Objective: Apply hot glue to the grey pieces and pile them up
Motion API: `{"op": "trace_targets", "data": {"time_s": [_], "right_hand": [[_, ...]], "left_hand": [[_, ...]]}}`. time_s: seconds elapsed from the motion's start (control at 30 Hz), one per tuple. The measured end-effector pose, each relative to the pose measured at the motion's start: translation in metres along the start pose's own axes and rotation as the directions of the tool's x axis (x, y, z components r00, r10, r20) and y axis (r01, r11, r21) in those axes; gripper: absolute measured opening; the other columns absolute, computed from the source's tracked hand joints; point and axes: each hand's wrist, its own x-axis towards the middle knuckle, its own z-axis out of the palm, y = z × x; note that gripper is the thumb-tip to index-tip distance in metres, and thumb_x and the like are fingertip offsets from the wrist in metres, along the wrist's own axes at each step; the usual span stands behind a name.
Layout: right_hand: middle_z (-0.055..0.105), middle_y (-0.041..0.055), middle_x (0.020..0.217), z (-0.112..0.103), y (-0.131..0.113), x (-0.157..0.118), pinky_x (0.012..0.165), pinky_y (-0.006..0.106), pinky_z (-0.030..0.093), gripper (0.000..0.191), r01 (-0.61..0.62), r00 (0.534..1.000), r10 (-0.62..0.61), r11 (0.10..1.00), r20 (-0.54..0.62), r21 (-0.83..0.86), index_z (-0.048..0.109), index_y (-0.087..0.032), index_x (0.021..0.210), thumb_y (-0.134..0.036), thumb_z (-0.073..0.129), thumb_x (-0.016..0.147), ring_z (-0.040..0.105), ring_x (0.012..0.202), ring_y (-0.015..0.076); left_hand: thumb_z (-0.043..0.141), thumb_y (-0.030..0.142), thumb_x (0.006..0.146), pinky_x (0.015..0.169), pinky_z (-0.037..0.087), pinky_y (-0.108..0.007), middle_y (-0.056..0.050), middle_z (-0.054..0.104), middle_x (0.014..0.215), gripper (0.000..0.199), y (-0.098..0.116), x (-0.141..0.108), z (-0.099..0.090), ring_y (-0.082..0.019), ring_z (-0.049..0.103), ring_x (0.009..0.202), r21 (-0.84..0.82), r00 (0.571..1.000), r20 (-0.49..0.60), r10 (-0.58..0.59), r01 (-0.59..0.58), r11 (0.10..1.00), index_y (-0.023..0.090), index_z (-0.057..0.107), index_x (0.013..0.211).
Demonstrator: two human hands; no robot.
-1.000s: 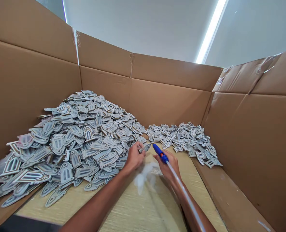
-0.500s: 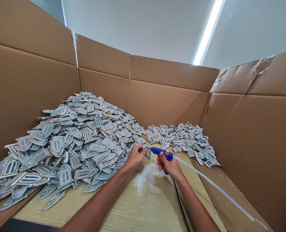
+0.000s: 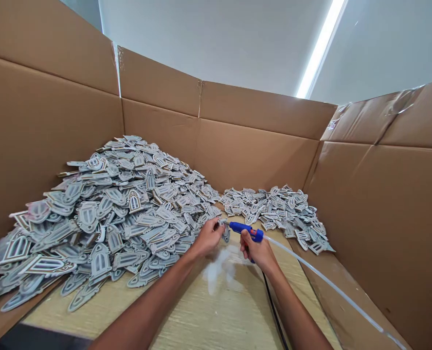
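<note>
My right hand point(image 3: 253, 249) is wrapped round a blue glue gun point(image 3: 245, 231), whose nozzle points left. A long translucent glue stick point(image 3: 321, 277) trails from its back end, and a black cable point(image 3: 272, 304) hangs below. Between the fingertips of my left hand point(image 3: 209, 235) is a small grey-white piece point(image 3: 223, 222), close to the nozzle; whether they touch is too small to tell. Another grey piece point(image 3: 226, 235) shows just beneath it. Beside my left hand rises a large heap of window-shaped pieces point(image 3: 128, 214).
A smaller pile of similar pieces point(image 3: 281, 206) lies at the back right. Tall cardboard walls point(image 3: 252, 155) enclose the wooden work surface point(image 3: 187, 311) at the back and sides. Whitish smears point(image 3: 218, 272) mark the surface between my forearms.
The view has shifted slightly. Both hands remain close together, with the glue gun and the small piece still held at nearly the same spot.
</note>
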Motion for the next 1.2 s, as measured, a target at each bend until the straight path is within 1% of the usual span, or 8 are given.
{"op": "trace_targets", "data": {"time_s": [0.2,0.6,0.8,0.93,1.0,1.07,1.13,1.2], "right_hand": [[0.052,-0.0011,0.045,0.001,-0.001,0.000,0.036,0.022,0.033,0.074,-0.013,1.000,0.013,1.000,-0.006,-0.015,0.050,-0.022,0.054,-0.096,0.051,0.061,0.047,0.034,0.0095],[0.054,-0.0006,0.044,0.001,0.004,-0.001,0.042,0.023,0.037,0.070,0.002,0.999,-0.007,0.995,-0.048,-0.104,0.052,-0.022,0.053,-0.090,0.049,0.071,0.050,0.037,0.0112],[0.055,-0.0024,0.051,0.010,0.003,-0.005,0.040,0.023,0.035,0.055,0.110,0.993,-0.112,0.991,-0.026,-0.071,0.059,-0.021,0.066,-0.074,0.058,0.079,0.048,0.039,0.0114],[0.055,-0.0032,0.052,0.016,0.004,-0.009,0.044,0.022,0.034,0.044,0.241,0.970,-0.242,0.952,0.017,-0.187,0.059,-0.021,0.069,-0.062,0.059,0.086,0.047,0.044,0.0115],[0.056,-0.0024,0.054,0.016,0.003,-0.009,0.048,0.023,0.035,0.040,0.306,0.943,-0.329,0.912,-0.040,-0.274,0.059,-0.021,0.069,-0.056,0.061,0.086,0.047,0.048,0.0122],[0.059,-0.0009,0.058,0.014,0.000,-0.009,0.051,0.024,0.037,0.037,0.329,0.904,-0.397,0.884,-0.161,-0.333,0.060,-0.020,0.073,-0.054,0.059,0.087,0.048,0.051,0.0134],[0.060,0.0000,0.059,0.010,-0.002,-0.009,0.052,0.025,0.039,0.037,0.308,0.874,-0.404,0.890,-0.269,-0.335,0.060,-0.020,0.077,-0.056,0.057,0.089,0.050,0.052,0.0146],[0.061,0.0007,0.060,0.006,-0.003,-0.008,0.053,0.025,0.040,0.040,0.269,0.884,-0.351,0.922,-0.309,-0.278,0.060,-0.020,0.078,-0.058,0.055,0.090,0.054,0.053,0.0157]], "left_hand": [[0.058,0.031,0.079,0.063,0.038,-0.025,0.001,0.057,0.066,0.015,-0.002,-0.001,0.000,-0.015,0.050,0.065,0.028,1.000,-0.003,0.007,-0.007,1.000,0.016,0.060,0.074],[0.063,0.032,0.078,0.066,0.040,-0.026,0.000,0.059,0.066,0.016,-0.006,0.000,0.000,-0.017,0.053,0.069,0.010,0.998,-0.035,0.054,-0.053,0.999,0.017,0.062,0.072],[0.062,0.035,0.079,0.058,0.036,-0.024,0.000,0.059,0.066,0.020,-0.003,-0.002,0.000,-0.014,0.048,0.060,0.057,0.995,-0.077,0.061,-0.056,0.997,0.016,0.064,0.075],[0.061,0.038,0.080,0.053,0.033,-0.023,0.001,0.057,0.063,0.024,-0.005,-0.002,-0.001,-0.012,0.046,0.056,0.059,0.993,-0.094,0.065,-0.059,0.997,0.015,0.063,0.074],[0.063,0.039,0.079,0.051,0.031,-0.022,0.001,0.057,0.063,0.025,-0.006,-0.003,0.000,-0.012,0.045,0.055,0.043,0.995,-0.076,0.064,-0.061,0.997,0.015,0.064,0.076],[0.065,0.041,0.077,0.050,0.030,-0.022,0.001,0.057,0.062,0.027,-0.007,-0.003,0.002,-0.011,0.044,0.053,0.007,0.998,-0.042,0.042,-0.042,0.999,0.014,0.066,0.078],[0.067,0.043,0.075,0.048,0.030,-0.022,0.002,0.056,0.060,0.030,-0.006,-0.003,0.004,-0.010,0.042,0.050,-0.051,1.000,0.002,-0.016,0.016,0.999,0.014,0.066,0.079],[0.069,0.046,0.073,0.047,0.030,-0.022,0.003,0.052,0.056,0.033,-0.003,-0.004,0.005,-0.009,0.040,0.047,-0.112,0.996,0.053,-0.077,0.083,0.990,0.014,0.065,0.078]]}}
